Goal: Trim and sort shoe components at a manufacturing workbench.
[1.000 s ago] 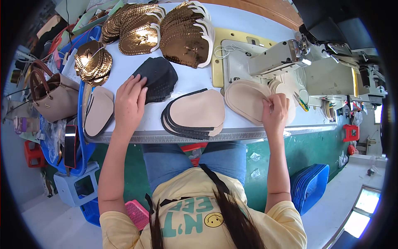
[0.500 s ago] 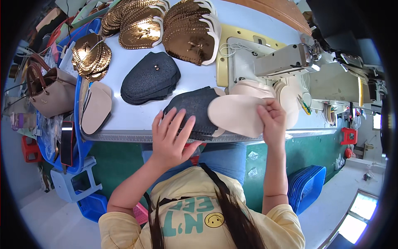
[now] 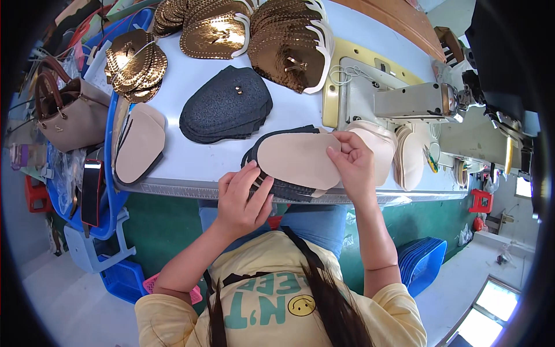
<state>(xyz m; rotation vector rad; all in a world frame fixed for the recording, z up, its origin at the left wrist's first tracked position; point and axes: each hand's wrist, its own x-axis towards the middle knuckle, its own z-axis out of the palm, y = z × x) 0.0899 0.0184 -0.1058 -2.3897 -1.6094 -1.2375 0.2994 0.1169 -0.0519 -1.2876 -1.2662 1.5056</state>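
Note:
My right hand (image 3: 354, 165) pinches the right end of a flat beige oval piece (image 3: 298, 159), thumb on top. The piece lies over a stack of black textured pieces (image 3: 283, 189) at the table's front edge, hiding most of it. At the stack's left end, my left hand (image 3: 245, 196) rests its fingertips on the black edge beside the beige piece, fingers slightly apart. More beige pieces (image 3: 378, 153) sit just right of my right hand. Behind, a pile of black rounded pieces (image 3: 225, 107) carries a small metallic bit on top.
Shiny bronze pieces (image 3: 289, 55) are fanned out at the back. A sewing machine (image 3: 413, 101) stands to the right, with green-yellow snips (image 3: 430, 159) near it. Another beige piece (image 3: 139, 144) lies at left, beside a blue tub (image 3: 107, 202) and a handbag (image 3: 75, 118).
My right hand has brought the beige piece leftward and down over the black stack. The left hand's spread fingers have drawn in and settled at the stack's left edge. The view has shifted slightly.

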